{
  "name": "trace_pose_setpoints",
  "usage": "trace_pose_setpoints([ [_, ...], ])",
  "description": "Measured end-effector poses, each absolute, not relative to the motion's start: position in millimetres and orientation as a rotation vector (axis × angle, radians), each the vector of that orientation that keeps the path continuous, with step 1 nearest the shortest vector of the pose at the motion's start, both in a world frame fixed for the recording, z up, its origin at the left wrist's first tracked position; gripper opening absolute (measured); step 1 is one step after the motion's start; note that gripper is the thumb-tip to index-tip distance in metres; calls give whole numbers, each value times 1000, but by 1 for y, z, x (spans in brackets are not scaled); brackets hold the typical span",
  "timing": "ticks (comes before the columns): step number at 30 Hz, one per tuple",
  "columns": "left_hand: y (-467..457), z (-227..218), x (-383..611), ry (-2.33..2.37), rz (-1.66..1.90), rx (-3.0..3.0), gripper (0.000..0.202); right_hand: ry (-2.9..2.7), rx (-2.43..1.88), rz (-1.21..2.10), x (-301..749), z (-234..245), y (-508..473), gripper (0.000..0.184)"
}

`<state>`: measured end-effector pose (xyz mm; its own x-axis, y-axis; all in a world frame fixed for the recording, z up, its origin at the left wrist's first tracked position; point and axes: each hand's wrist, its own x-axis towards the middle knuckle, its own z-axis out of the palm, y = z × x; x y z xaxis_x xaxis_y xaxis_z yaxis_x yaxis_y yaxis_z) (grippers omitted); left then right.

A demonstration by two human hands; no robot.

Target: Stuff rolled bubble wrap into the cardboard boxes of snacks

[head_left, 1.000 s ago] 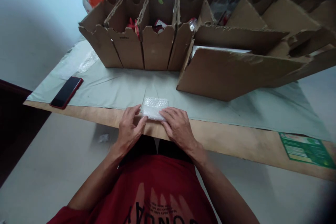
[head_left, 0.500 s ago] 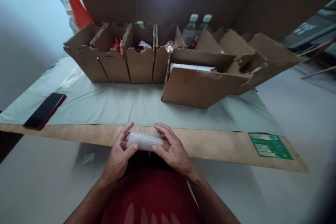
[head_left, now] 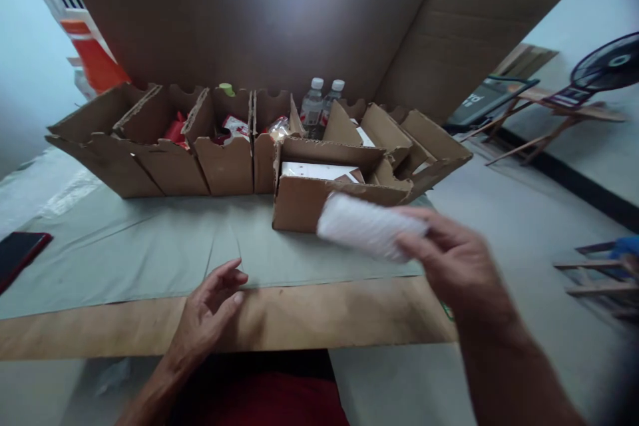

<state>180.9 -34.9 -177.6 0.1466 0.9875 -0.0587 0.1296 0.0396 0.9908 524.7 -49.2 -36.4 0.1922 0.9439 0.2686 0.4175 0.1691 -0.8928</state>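
My right hand (head_left: 456, 263) is raised over the table's right end and grips a white bubble-wrap packet (head_left: 367, 226) by its right end; the packet is blurred by motion. It hangs in front of the nearest cardboard box (head_left: 299, 203). My left hand (head_left: 210, 309) rests low over the brown table edge with its fingers loosely curled and apart, holding nothing.
A row of open cardboard compartments (head_left: 164, 166) with red and white packets stands at the back of the grey cloth (head_left: 124, 246). Two water bottles (head_left: 322, 103) stand behind them. A red phone (head_left: 17, 253) lies at far left. A fan (head_left: 606, 70) stands at right.
Both hands held the packet at the table edge before. Now the left hand has let go and the right hand has carried the packet up and to the right. The view has tilted up.
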Motion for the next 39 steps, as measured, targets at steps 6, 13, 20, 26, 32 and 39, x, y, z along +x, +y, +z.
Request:
trace_pose_setpoints([
  [6, -34, -194, 197, 1251, 1061, 1721, 27, -1583, -2152, -129, 587, 30, 18, 32],
  [13, -35, -188, 198, 1209, 1099, 1792, 20, -2102, -2710, -354, 550, 41, 80, 26],
  [20, -38, -195, 198, 1194, 1096, 1817, 20, -2494, -2460, -200, 548, 18, 110, 18],
  [26, -36, -196, 197, 1166, 1132, 1904, 19, -2591, -2408, 91, 547, 11, 114, 19],
  [32, -35, -204, 193, 1183, 1053, 1904, 21, -2494, -2380, 71, 554, 17, 104, 21],
  [39, -29, -183, 191, 1275, 1014, 1747, 27, -1581, -1862, -311, 583, 7, -8, 24],
])
